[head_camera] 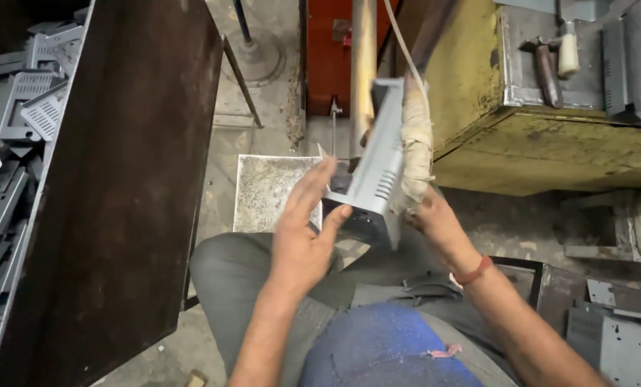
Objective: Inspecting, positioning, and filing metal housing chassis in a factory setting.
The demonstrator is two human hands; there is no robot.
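Note:
A grey bent sheet-metal casing (375,172) with vent slots is held upright above my lap. My left hand (302,229) grips its lower left edge, thumb against the dark underside. My right hand (435,218), with a red band at the wrist, holds its right side. The right hand also lies against a lever handle wrapped in dirty cloth (417,147), so its fingers are partly hidden. A steel post (362,64) rises just behind the casing.
A tall rusty brown panel (120,179) stands at my left. Behind it lies a pile of several grey slotted metal parts (19,122). A yellow machine body (542,143) fills the right, with a hammer (565,46) on top. More grey plates (614,337) lie at lower right.

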